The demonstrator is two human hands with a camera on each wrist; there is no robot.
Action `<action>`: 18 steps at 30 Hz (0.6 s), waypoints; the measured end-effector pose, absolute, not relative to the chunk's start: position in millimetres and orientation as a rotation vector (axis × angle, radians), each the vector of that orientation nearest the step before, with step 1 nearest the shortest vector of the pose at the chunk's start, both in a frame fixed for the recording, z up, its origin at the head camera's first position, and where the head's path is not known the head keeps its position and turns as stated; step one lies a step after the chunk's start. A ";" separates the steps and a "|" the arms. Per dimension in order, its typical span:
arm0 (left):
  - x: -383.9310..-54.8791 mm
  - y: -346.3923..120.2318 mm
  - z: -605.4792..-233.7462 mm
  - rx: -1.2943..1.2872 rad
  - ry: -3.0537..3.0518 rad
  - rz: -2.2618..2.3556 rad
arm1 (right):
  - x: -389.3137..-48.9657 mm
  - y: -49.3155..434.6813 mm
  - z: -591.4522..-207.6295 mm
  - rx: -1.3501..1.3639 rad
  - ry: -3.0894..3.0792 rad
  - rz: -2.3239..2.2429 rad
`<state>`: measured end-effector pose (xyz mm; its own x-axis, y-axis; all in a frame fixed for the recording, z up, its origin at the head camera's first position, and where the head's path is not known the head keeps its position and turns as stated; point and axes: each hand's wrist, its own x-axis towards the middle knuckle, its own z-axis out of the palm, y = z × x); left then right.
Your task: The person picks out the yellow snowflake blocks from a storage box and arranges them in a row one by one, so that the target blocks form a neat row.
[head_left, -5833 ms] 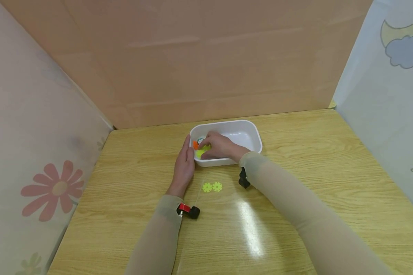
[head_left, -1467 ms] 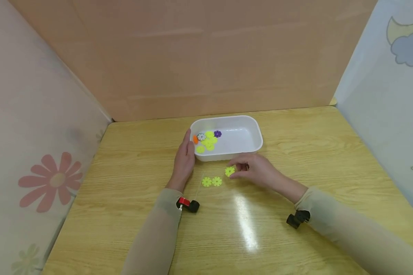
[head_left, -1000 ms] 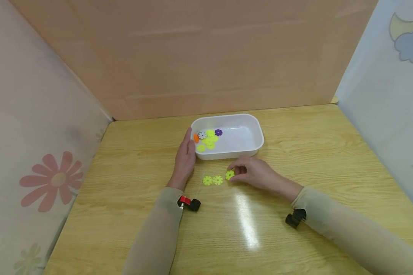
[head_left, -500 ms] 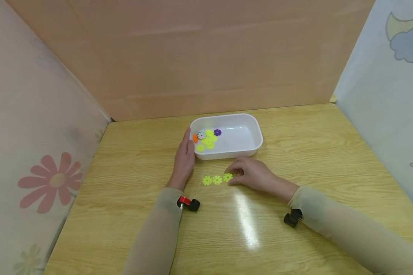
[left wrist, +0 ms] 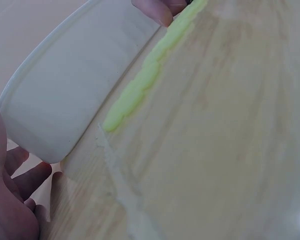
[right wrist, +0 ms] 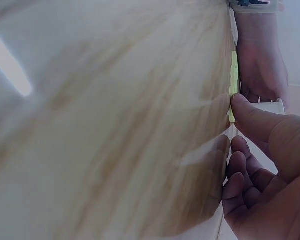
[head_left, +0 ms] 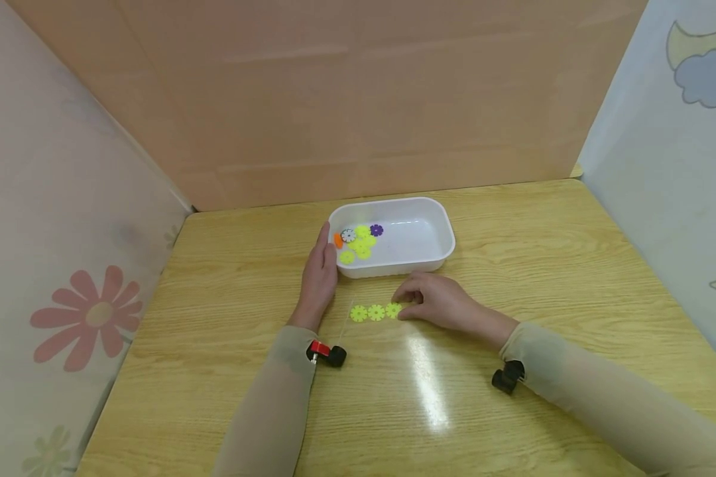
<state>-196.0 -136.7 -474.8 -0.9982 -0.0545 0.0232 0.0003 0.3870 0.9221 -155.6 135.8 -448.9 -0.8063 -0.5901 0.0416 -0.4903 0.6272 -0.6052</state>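
Three yellow notched building discs lie in a row on the wood-grain table (head_left: pixel 513 252): a left disc (head_left: pixel 358 313), a middle disc (head_left: pixel 376 313) and a right disc (head_left: pixel 393 310). My right hand (head_left: pixel 438 301) pinches the right disc by its edge with thumb and forefinger. My left hand (head_left: pixel 320 278) rests with extended fingers against the left end of a white tray (head_left: pixel 394 270). Inside the tray's left half are several yellow discs (head_left: pixel 361 246), a white disc (head_left: pixel 349 235), a purple disc (head_left: pixel 376 230) and an orange disc (head_left: pixel 338 240).
A thin pale strip (left wrist: pixel 122 182) runs along the table between my left wrist and the disc row. Behind the tray rises a brown backdrop (head_left: pixel 358 112). Pale printed panels (head_left: pixel 662 199) flank the table on both sides.
My right hand left the tray with a yellow disc. Over the last second and a half it lowered that disc and slid it left, up against the other two. The left hand stayed put.
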 end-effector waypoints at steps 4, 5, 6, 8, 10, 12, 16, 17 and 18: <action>-196.3 -136.5 -475.0 0.048 -2.573 -1.713 | -155.7 135.1 -449.0 -0.901 2.686 -0.929; -196.3 -136.5 -474.9 0.048 -2.573 -1.713 | -155.6 135.0 -449.1 -0.901 2.686 -0.930; -196.2 -136.5 -474.7 0.049 -2.574 -1.713 | -155.6 135.0 -449.6 -0.904 2.684 -0.933; -196.1 -136.5 -474.7 0.051 -2.575 -1.712 | -155.4 135.5 -450.1 -0.908 2.678 -0.941; -196.1 -136.7 -475.0 0.054 -2.576 -1.710 | -155.0 136.0 -449.0 -0.889 2.670 -0.955; -196.1 -137.0 -475.5 0.056 -2.578 -1.707 | -154.8 136.3 -446.5 -0.853 2.661 -0.966; -195.8 -137.1 -475.6 0.046 -2.575 -1.718 | -155.2 135.5 -434.7 -0.808 2.661 -0.991; -195.8 -137.1 -475.6 0.043 -2.573 -1.721 | -155.5 135.1 -431.4 -0.817 2.664 -0.995; -196.0 -137.0 -475.7 0.037 -2.570 -1.725 | -155.6 134.4 -427.8 -0.842 2.669 -0.995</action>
